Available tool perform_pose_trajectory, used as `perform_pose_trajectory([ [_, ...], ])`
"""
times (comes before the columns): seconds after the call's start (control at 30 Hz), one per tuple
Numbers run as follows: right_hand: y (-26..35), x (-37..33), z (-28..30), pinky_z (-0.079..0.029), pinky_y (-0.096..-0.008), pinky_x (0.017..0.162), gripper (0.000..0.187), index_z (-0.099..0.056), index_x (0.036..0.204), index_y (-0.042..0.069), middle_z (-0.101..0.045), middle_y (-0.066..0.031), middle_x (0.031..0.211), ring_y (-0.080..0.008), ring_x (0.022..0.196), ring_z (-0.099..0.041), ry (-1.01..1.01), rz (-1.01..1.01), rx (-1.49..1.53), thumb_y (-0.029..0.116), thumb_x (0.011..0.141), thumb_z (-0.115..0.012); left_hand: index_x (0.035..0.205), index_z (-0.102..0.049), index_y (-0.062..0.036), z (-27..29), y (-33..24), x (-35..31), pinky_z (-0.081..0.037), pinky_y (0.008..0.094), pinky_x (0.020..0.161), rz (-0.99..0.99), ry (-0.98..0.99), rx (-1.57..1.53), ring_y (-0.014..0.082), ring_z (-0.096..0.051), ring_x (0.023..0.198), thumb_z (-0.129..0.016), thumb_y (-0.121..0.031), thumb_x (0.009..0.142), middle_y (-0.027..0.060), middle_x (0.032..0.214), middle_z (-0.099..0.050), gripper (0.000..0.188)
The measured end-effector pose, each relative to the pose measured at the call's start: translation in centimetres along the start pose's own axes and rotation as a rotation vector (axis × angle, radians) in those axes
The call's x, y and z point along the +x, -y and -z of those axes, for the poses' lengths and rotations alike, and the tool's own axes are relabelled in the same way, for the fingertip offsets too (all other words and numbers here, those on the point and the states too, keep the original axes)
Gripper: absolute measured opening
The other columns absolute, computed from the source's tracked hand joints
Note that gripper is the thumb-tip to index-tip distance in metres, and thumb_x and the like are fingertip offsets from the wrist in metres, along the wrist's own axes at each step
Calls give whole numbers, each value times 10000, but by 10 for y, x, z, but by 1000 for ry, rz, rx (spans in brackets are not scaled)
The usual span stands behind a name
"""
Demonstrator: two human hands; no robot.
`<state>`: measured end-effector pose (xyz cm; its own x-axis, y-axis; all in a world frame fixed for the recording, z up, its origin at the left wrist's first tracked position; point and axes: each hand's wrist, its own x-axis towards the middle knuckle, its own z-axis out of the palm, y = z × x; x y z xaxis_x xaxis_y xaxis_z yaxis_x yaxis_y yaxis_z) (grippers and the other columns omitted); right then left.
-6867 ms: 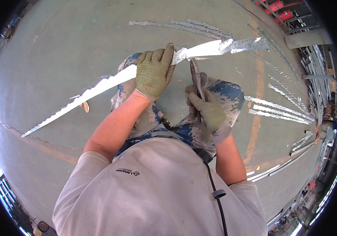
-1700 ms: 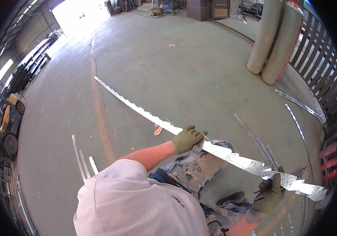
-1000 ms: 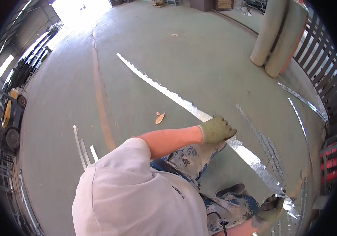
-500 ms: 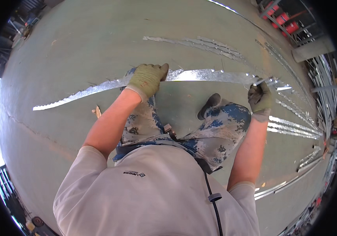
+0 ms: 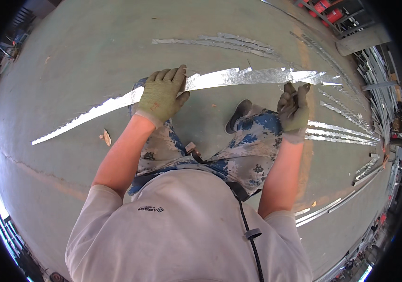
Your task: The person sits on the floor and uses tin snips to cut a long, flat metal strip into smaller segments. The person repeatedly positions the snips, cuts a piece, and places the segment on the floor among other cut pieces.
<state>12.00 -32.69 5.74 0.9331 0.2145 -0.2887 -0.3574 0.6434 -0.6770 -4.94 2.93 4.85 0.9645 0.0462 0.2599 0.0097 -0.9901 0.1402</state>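
A long, shiny, jagged-edged metal strip (image 5: pixel 229 78) stretches across in front of me, its thin left end angled toward me. My left hand (image 5: pixel 162 96), in a green-tan glove, lies across the strip above my left knee, fingers straight and thumb spread away from them. Beneath that hand, part of the strip is hidden. My right hand (image 5: pixel 295 108), gloved alike, is palm up just below the strip's right part. Its fingers are loosely curled and apart, with nothing visible in them. Whether the fingertips touch the strip, I cannot tell.
More jagged strips (image 5: pixel 215 43) lie on the floor ahead. Several shiny strips (image 5: pixel 342 131) spread out to the right, near stacked metal lengths (image 5: pixel 374 89). Red cylinders (image 5: pixel 332 16) stand on a rack at the far right. A dry leaf (image 5: pixel 105 137) lies left of my legs.
My left hand has gone from a closed grip to straightened fingers on the strip. My right hand has come off the strip's right end and turned palm up below it. The view has shifted slightly.
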Motion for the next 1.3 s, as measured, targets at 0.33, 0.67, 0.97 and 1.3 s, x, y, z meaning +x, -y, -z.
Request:
perform_pose_trajectory([
  [0.33, -29, -130, -18, -578, -302, 684, 394, -564, 1382, -5, -728, -114, 1045, -167, 795, -687, -45, -242, -673, 236, 1072, -600, 1285, -658, -2, 45, -54, -34, -551, 413, 968, 388, 46, -950, 233, -696, 1122, -695, -233, 987, 152, 1143, -733, 379],
  [0.67, -51, -130, -51, -544, -276, 705, 373, -570, 1394, 50, -713, -57, 1080, -117, 827, -656, 87, -396, -1010, 258, 1084, -570, 1445, -518, -51, -56, -106, 33, -496, 473, 1074, 734, 301, -2517, 308, -596, 1273, -600, -461, 1054, 141, 1376, -623, 573],
  [0.97, -48, -106, -46, -528, -397, 796, 333, -624, 1297, 33, -703, -156, 947, -267, 840, -679, 83, -267, -1400, 259, 1054, -601, 1464, -492, -104, -66, -123, 73, -509, 511, 1054, 575, 321, -2707, 330, -605, 1253, -562, -532, 1049, 167, 1332, -633, 601],
  [1.3, -49, -96, -46, -517, -479, 906, 410, -597, 1363, 54, -693, -300, 1103, -489, 1090, -651, 34, -210, -1578, 289, 1028, -609, 1518, -429, -86, -74, -119, 77, -534, 485, 1058, 530, 395, -2717, 307, -639, 1247, -535, -511, 1058, 172, 1296, -657, 635],
])
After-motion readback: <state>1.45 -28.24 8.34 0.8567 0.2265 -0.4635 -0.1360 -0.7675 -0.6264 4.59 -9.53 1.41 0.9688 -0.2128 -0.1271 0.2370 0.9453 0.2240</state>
